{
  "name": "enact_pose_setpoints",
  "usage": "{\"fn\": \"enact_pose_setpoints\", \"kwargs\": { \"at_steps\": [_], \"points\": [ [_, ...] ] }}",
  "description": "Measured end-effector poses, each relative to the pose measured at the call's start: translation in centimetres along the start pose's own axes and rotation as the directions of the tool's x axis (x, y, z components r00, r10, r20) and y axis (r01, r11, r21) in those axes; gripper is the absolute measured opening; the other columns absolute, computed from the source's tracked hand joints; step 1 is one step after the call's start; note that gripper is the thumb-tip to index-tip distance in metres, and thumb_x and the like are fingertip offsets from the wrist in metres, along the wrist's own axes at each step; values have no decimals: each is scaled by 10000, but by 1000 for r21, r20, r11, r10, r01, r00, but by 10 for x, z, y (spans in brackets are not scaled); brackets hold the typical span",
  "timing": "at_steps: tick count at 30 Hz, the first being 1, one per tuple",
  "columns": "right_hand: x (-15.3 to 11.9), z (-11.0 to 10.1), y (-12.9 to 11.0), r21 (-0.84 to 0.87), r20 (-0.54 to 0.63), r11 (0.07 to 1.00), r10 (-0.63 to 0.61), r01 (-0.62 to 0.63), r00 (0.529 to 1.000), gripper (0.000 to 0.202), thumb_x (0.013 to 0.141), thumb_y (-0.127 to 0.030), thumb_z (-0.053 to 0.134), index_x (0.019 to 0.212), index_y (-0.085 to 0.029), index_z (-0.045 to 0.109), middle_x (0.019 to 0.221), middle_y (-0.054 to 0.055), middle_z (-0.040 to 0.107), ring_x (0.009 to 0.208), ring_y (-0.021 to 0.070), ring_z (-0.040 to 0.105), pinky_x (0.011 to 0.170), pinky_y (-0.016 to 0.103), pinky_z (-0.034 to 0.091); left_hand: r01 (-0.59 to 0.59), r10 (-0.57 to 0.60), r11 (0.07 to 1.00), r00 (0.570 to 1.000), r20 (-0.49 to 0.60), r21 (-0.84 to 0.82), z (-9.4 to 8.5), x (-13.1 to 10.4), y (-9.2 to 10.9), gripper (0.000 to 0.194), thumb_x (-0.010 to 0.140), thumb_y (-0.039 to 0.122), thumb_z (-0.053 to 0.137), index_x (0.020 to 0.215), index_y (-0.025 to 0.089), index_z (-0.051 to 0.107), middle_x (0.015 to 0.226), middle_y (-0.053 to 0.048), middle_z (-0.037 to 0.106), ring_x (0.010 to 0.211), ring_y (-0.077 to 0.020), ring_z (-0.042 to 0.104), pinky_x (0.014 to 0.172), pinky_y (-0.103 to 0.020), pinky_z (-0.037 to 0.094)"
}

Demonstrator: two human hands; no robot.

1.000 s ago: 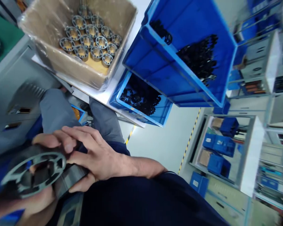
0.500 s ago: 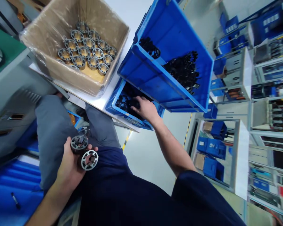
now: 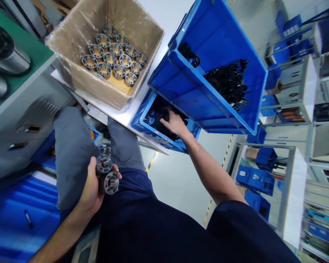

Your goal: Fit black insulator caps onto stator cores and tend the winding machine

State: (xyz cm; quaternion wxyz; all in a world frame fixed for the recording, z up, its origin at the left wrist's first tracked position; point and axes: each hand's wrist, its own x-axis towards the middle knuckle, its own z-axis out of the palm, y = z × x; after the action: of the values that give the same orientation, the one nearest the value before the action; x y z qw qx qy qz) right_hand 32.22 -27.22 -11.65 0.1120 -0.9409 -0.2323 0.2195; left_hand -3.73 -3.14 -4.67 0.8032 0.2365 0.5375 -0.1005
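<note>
The left hand [image 3: 91,190] clasped two metal stator cores [image 3: 106,174] against the lap, below the cardboard box [image 3: 79,73]. They looked heavy, rigid and smooth; their outer rims gave the surest hold. The right hand [image 3: 175,124] dug into black parts [image 3: 156,117] in the lower blue bin [image 3: 142,126] right of the box, its grasp hidden.

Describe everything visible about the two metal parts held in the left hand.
The two metal parts are short grey cylinders with hollow, slotted centres, metallic and dull-shiny. They sit one above the other, their open ends facing the camera. The left hand grips them from the left, the thumb across the upper one, over the person's lap. Nothing else visibly touches them.
</note>
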Motion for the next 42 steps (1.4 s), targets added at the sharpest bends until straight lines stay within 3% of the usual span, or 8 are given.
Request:
{"fn": "enact_pose_setpoints", "kwargs": {
  "at_steps": [6,10,14,28,34,38,40,42],
  "points": [
    [-42,-3,9,181,-126,981,-47,69,991,581,1054,-559,662,1564,-286,712,1530,146,776,1414,371,709,1309,622,581,-244,239,969,966,102,33,-3,-1,4,856,779,984,913,1106,209,751,889,-51,803,713,-213,759,592,-273,634],
    [-54,5,10,216,-170,975,-16,53,985,519,882,-453,739,1371,-283,766,1378,149,787,1368,388,694,1297,637,567,-374,361,927,903,235,11,-1,-3,14,770,908,902,892,1291,269,679,895,-22,812,705,-230,782,653,-315,660],
    [-56,5,7,247,-187,969,57,-9,981,505,947,-528,721,1381,-270,709,1232,114,815,1092,338,744,1111,569,645,-462,433,887,851,299,30,-1,-4,20,704,998,873,825,1291,248,685,914,-46,819,718,-234,786,689,-336,664],
    [-68,-7,-19,247,-269,953,-109,178,957,633,1098,-595,610,1626,-259,708,1609,140,780,1412,357,756,1296,570,595,-408,397,913,902,170,29,8,-17,21,745,889,869,936,1243,263,687,888,-24,806,709,-232,774,678,-326,646],
    [-70,-8,-20,232,-373,956,-84,181,924,475,1100,-582,633,1385,-252,822,1385,158,847,1318,384,773,1267,637,596,-451,427,891,875,229,61,1,-15,19,706,963,881,871,1271,276,673,939,-22,795,752,-231,773,710,-329,640],
    [-105,-17,-59,287,-431,928,-97,238,897,302,1107,-532,680,1201,-282,823,1184,111,843,1112,339,804,1075,563,674,-537,492,840,814,308,75,-1,-15,13,561,1093,771,788,1339,281,668,1016,-42,795,833,-235,776,817,-358,652],
    [-128,-20,-98,347,-356,849,-273,398,894,238,1110,-515,734,1215,-323,827,1136,70,834,1017,291,813,951,477,699,-580,521,813,766,376,56,3,-18,11,539,1087,697,838,1394,294,656,1048,-45,799,855,-245,782,840,-380,658],
    [-145,-19,-140,417,-269,646,-583,639,766,207,1117,-488,785,1263,-343,810,1143,62,820,994,271,813,878,437,706,-614,529,787,726,441,67,8,-23,13,622,1031,701,917,1447,314,666,1120,-49,811,902,-258,798,876,-405,672]
  ]
}}
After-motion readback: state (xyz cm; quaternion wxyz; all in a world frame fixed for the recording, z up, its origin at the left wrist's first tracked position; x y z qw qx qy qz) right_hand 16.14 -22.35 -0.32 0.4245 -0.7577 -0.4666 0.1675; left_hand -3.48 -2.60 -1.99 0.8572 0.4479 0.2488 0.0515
